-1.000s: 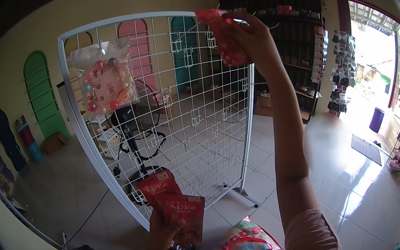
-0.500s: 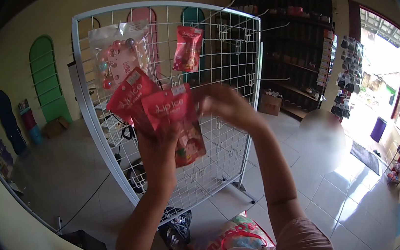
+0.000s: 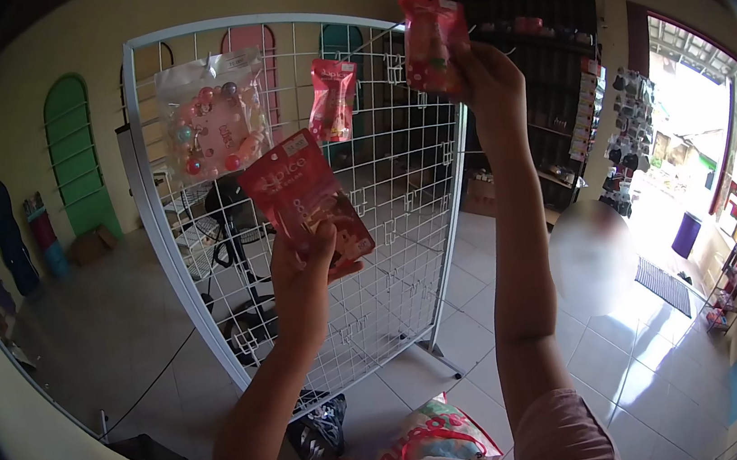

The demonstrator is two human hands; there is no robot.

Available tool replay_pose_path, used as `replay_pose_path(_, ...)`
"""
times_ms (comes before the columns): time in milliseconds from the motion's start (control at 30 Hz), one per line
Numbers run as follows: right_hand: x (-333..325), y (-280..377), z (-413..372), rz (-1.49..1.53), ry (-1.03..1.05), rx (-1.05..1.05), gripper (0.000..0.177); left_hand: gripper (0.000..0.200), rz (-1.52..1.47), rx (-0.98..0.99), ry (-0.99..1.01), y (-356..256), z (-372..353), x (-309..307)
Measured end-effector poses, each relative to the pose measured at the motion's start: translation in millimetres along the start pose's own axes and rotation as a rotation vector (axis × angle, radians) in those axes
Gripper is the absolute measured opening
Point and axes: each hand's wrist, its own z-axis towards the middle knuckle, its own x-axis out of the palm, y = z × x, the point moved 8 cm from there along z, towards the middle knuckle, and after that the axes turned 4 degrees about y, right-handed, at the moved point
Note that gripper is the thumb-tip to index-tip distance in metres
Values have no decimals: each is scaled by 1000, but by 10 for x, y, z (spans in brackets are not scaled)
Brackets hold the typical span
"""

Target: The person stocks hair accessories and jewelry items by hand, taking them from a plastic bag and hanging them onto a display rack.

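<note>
My left hand (image 3: 300,279) grips a red Lip Ice packet (image 3: 298,183) in front of the wire grid rack (image 3: 135,120), thumb across its lower part. Raised at the upper right, my right hand (image 3: 495,79) pinches another red packet (image 3: 434,41) by its side, close to the tip of a long metal hook. A similar red packet (image 3: 335,99) hangs on the grid between the two hands. To its left hangs a clear bag with a beaded bracelet (image 3: 215,116) on a pink card.
On the floor below the rack lie a printed plastic bag (image 3: 433,436) and a black bag (image 3: 319,422). Dark shelves (image 3: 542,74) stand behind on the right. Beyond them is a bright doorway (image 3: 690,139), with a blurred pale shape (image 3: 592,259) nearer.
My right hand has taken one packet from the pair in my left hand and carried it up and right to the hook. The left hand keeps the other.
</note>
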Motion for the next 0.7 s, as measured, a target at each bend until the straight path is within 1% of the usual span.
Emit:
replay_pose_path(33,-4,-8,53,4,7,41,26,36,9,-13,12,0,-6,27)
replay_pose_path(167,-22,-77,52,91,70,170,28,31,109,54,48,-27,-7,62)
replay_pose_path(233,-57,-91,37,89,87,149,29,29,170,78,62,-79,-26,74)
replay_pose_path(367,-19,-178,38,153,91,151,29,28,159,41,76,-49,-28,54)
replay_pose_path(533,52,-213,40,115,93,155,26,28,121,3,86,-2,-29,41)
replay_pose_path(633,104,-318,14,58,110,201,26,29,137,-37,104,70,-25,16)
replay_pose_path(700,188,-471,-22,-1,145,235,28,37,169,-53,134,138,-3,13)
